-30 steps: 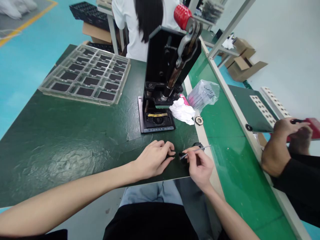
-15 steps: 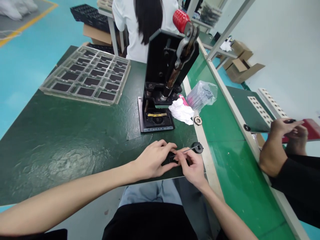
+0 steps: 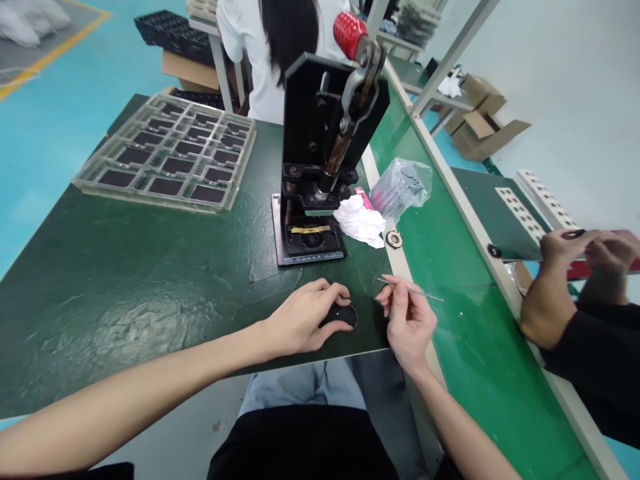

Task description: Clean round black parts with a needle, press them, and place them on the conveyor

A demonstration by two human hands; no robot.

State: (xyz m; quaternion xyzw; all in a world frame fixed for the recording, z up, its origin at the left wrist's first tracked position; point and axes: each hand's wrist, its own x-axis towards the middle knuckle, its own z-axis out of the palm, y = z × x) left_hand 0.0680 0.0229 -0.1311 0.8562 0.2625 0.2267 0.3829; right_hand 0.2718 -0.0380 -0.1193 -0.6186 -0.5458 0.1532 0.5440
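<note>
I log the left hand (image 3: 300, 320) gripping the black disc (image 3: 347, 317) on the green table (image 3: 200, 253), outside the press (image 3: 305, 127), the right hand (image 3: 411, 325) pinching a thin rod (image 3: 431, 296) apart from it, disc's completeness indeterminate.

1 person (image 3: 255, 57) in a white top; 1 open cardboard box (image 3: 487, 141) beyond the green strip (image 3: 465, 333).
</note>
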